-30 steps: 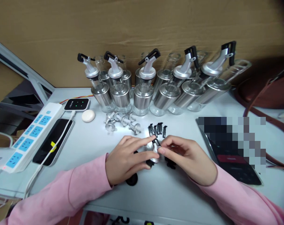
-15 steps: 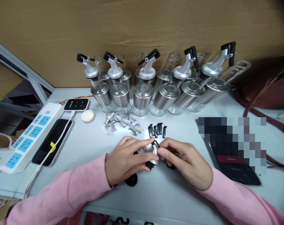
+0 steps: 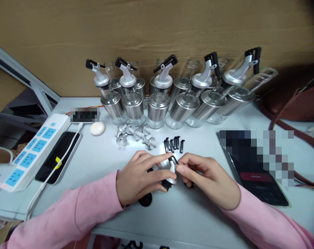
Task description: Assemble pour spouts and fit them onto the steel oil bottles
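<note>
A silver bottle pour spout (image 3: 173, 169) with a black ribbed stopper rests low over the table, and my left hand (image 3: 140, 178) is closed around it from the left. At its tip is a black lever cap (image 3: 175, 159); my left index finger lies against that tip. My right hand (image 3: 209, 180) pinches the lever's lower end between thumb and index finger, close to the spout's neck. My fingers hide part of the spout. Just beyond my hands lie several small black levers (image 3: 172, 146). A round black piece (image 3: 146, 199) lies under my left wrist, and more black parts are half hidden beneath my right fingers.
Glass bottles with metal sleeves (image 3: 158, 109) line the back, several topped with silver spouts. Loose silver spout bodies (image 3: 138, 134) lie before them. A power strip (image 3: 34, 148), phone (image 3: 59, 157) and white oval object (image 3: 97, 128) are left; a dark tablet-like device (image 3: 260, 180) is right.
My right hand has shifted slightly at the lever, moving down and then back a little. My left hand keeps its hold on the spout, almost still.
</note>
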Motion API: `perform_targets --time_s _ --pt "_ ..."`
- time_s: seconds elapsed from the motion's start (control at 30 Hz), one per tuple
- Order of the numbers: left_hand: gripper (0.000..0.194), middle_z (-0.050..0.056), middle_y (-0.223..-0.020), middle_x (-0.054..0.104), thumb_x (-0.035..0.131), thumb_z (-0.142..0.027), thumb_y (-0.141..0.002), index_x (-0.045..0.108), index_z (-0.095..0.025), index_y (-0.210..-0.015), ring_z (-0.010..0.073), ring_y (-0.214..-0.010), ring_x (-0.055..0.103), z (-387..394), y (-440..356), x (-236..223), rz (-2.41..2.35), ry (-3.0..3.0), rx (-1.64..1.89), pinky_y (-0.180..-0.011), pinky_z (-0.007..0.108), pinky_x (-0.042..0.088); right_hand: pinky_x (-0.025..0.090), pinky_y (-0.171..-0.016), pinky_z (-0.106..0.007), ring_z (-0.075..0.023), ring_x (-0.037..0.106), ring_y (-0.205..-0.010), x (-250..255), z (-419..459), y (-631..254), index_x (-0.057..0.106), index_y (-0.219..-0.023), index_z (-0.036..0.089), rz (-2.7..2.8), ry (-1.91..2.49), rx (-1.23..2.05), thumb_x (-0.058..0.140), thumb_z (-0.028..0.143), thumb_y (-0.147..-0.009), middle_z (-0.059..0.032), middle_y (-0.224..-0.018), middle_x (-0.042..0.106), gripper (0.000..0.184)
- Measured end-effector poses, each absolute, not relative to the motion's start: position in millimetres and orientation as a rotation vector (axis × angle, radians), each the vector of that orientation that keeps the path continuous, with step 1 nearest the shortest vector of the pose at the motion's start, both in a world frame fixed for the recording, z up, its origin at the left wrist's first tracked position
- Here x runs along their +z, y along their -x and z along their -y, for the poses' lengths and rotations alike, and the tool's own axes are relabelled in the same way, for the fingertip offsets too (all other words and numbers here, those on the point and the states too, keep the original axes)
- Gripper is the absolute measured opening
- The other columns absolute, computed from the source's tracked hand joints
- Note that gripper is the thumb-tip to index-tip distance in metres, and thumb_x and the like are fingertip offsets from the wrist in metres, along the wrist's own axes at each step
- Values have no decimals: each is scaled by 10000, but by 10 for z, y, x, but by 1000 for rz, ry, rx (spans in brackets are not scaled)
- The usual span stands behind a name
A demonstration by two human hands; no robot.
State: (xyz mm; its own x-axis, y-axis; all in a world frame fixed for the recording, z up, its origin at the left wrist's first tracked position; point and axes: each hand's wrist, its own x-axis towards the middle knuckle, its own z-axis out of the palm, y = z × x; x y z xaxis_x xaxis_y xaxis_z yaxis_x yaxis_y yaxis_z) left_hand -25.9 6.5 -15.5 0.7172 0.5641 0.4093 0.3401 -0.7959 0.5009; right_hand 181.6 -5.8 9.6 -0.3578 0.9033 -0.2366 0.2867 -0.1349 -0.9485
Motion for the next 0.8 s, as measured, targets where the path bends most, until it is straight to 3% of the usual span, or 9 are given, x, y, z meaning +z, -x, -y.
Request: perform_targets --time_s 0.13,0.27,0.43,0.6,0.8 --pt "280 72 -1344 499 364 -428 -951 547 -250 -1067 160 -964 540 -72 259 -167 -676 -2513 856 -856 317 326 348 -489 -224 -79 467 -483 122 36 -1822 525 -682 159 1261 1190 1841 576 546 -782 4 -586 555 404" --pt "312 65 -1351 503 344 -450 -950 555 -250 -1064 163 -979 537 -90 264 -174 -652 -2517 848 -853 314 326 250 -454 -210 -57 437 -463 68 14 -1821 556 -762 146 1002 1028 2060 681 485 -728 17 -595 547 363" --pt "353 55 -1354 506 294 -446 -963 579 -267 -1070 169 -980 520 -81 268 -183 -616 -2560 842 -850 324 332 215 -458 -215 -35 368 -454 57 -7 -1823 634 -822 103 828 783 2308 690 405 -755 30 -575 495 314" --pt "281 46 -1335 525 358 -435 -953 565 -275 -1056 155 -980 514 -60 257 -167 -604 -2519 907 -873 319 335 231 -483 -208 -32 386 -486 53 7 -1849 666 -926 108 767 637 2413 670 348 -791 22 -597 498 276" --pt "307 55 -1350 508 327 -430 -960 560 -265 -1071 160 -977 506 -74 266 -179 -593 -2537 880 -872 323 328 233 -496 -216 -41 342 -477 34 17 -1827 641 -885 113 744 674 2398 669 347 -790 47 -541 444 254"
